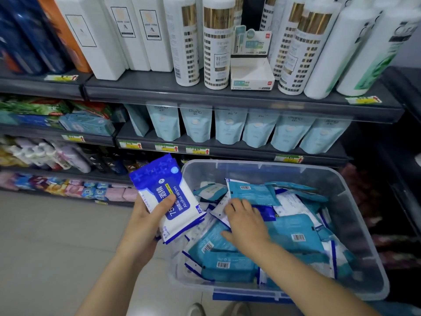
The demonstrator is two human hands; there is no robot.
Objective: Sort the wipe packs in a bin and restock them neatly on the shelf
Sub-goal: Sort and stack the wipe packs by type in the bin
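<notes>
1. The left hand [145, 222] grips what looks like a small stack of blue packs [169, 197], thumb across the front, at 9 o'clock of the bin [262, 164]. Keep that stack squared.
2. The right hand [246, 222] lies spread on loose packs mid-bin, holding nothing. Work the fingertips under one blue pack towards 12 o'clock rather than raking.
3. Leave the teal packs [293, 233], from 3 to 6 o'clock, for a separate stack.
4. Add each pack the same face up, ready for the shelf [250, 153] at 12 o'clock.
</notes>
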